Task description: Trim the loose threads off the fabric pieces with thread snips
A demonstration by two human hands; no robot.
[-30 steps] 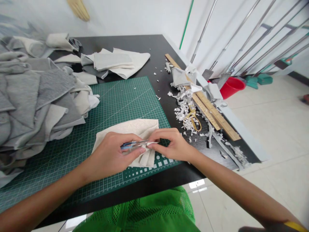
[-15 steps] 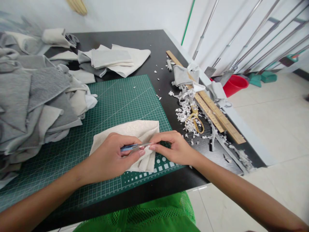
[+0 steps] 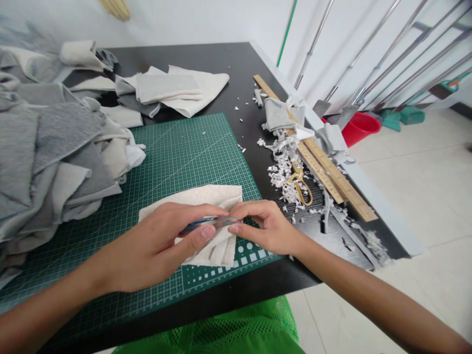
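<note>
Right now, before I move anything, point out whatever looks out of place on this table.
Shredded pale fabric scraps lie heaped on the black table beside the cutting mat, partly covering the gold-handled scissors and spilling along the wooden ruler. The loose, uncleared pile stands out most.

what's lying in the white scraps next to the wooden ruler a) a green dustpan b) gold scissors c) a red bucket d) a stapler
b: the gold scissors lie among the white scraps, right beside the wooden ruler.
</note>
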